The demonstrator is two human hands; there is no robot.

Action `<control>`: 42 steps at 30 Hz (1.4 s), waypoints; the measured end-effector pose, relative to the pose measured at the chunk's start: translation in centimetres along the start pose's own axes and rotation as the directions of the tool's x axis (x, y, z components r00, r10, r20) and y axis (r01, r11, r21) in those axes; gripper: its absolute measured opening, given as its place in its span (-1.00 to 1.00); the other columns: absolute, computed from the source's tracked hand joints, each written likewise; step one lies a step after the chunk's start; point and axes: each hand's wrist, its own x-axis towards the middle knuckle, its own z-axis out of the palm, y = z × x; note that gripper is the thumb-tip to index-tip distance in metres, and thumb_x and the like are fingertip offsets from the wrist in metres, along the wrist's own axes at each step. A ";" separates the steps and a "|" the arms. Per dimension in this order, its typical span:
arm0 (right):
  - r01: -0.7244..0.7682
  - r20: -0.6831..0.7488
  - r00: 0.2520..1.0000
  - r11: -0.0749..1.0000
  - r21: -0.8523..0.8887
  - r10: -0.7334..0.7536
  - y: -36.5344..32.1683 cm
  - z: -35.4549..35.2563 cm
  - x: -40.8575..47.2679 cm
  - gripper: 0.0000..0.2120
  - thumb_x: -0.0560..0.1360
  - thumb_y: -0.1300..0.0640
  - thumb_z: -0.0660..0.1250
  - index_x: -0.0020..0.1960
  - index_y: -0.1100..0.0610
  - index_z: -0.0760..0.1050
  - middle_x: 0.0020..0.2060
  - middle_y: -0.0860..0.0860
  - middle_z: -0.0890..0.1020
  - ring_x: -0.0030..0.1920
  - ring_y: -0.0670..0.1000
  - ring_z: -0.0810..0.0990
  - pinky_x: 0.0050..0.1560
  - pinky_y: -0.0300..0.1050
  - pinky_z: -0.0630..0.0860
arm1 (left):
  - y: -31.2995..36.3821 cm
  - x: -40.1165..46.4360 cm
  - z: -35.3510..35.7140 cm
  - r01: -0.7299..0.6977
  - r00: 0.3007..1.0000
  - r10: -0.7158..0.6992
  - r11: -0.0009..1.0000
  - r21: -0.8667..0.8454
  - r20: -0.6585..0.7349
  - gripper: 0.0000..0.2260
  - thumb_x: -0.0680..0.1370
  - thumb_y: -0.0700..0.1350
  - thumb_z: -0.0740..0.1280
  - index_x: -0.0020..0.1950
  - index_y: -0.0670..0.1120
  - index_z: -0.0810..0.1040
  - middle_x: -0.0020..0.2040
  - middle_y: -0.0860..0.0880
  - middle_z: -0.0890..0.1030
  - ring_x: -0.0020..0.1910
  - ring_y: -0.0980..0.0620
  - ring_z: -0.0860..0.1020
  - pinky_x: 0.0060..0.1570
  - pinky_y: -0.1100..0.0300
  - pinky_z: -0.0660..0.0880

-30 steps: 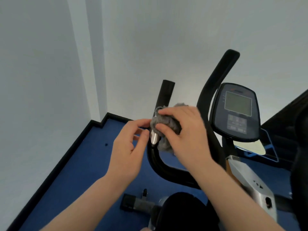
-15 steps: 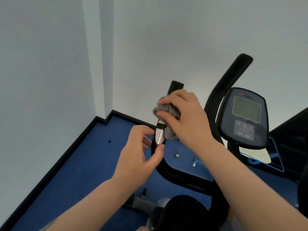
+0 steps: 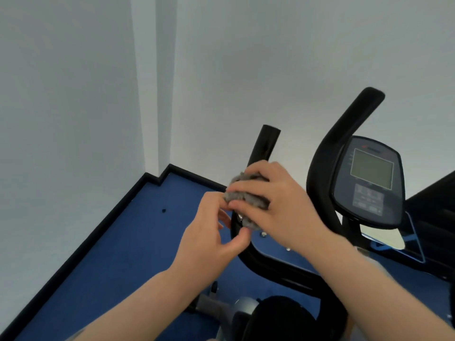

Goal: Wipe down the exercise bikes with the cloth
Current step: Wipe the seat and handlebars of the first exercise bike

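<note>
A black exercise bike fills the lower right, with its left handlebar (image 3: 266,143) rising in the middle and its right handlebar (image 3: 344,126) curving up beside the console (image 3: 369,180). A bunched grey cloth (image 3: 246,196) is wrapped round the left handlebar. My right hand (image 3: 278,205) grips the cloth against the bar. My left hand (image 3: 211,237) sits just below and to the left, thumb and curled fingers closing round the bar under the cloth; fingertips touch the cloth's left edge. The metal pulse sensor is mostly hidden by the cloth.
White walls meet in a corner (image 3: 152,94) at the left and behind the bike. Blue floor (image 3: 110,254) with a black skirting edge (image 3: 73,247) lies below. The bike's black seat (image 3: 278,318) is at the bottom, and dark equipment (image 3: 433,198) stands at the right.
My right hand has slid the cloth down the left handlebar, covering the metal sensor. My left hand has moved up to meet the cloth.
</note>
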 end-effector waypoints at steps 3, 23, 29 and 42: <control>-0.121 -0.072 0.991 0.989 -0.083 0.115 1.6 -1.4 1.9 -0.74 0.46 -0.10 0.39 0.10 -0.04 0.65 0.07 -0.12 0.49 0.13 -0.07 0.43 0.02 0.00 0.51 | -0.2 0.2 0.1 0.017 1.000 -0.017 1.000 -0.015 0.000 -0.65 0.37 0.14 0.37 0.07 0.05 0.41 0.01 0.19 0.51 0.00 0.12 0.56 -0.06 0.23 0.48; -0.161 -0.421 0.904 0.973 -0.166 0.077 2.5 -0.9 4.5 -0.80 0.41 0.12 0.50 0.02 0.11 0.67 0.05 0.09 0.53 0.09 0.10 0.46 -0.11 -0.10 0.49 | 0.1 0.5 0.4 -0.074 0.997 0.074 0.997 -0.026 0.001 -0.45 0.39 -0.02 0.37 0.36 0.22 0.37 0.19 0.22 0.51 0.08 0.08 0.55 -0.01 0.40 0.44; -0.110 -0.373 0.927 0.977 -0.182 0.035 3.0 -1.2 4.8 -0.83 0.44 0.07 0.48 0.01 0.10 0.67 0.00 0.05 0.52 0.06 0.05 0.46 -0.16 -0.14 0.49 | 0.0 0.4 0.3 -0.049 0.999 0.049 0.999 -0.018 0.008 -0.46 0.39 -0.01 0.38 0.34 0.27 0.37 0.04 0.20 0.58 -0.01 0.10 0.57 0.01 0.40 0.41; -0.248 -0.420 0.684 0.732 0.634 0.596 1.5 1.7 2.7 -0.77 0.49 0.23 0.41 -0.05 -0.05 0.43 -0.19 -0.14 0.61 -0.25 -0.27 0.58 -0.29 -0.42 0.46 | -0.1 0.3 0.5 -0.066 0.998 0.066 0.998 -0.017 -0.021 -0.44 0.39 -0.11 0.39 0.35 0.22 0.40 0.14 0.20 0.55 -0.03 0.08 0.58 -0.03 0.42 0.42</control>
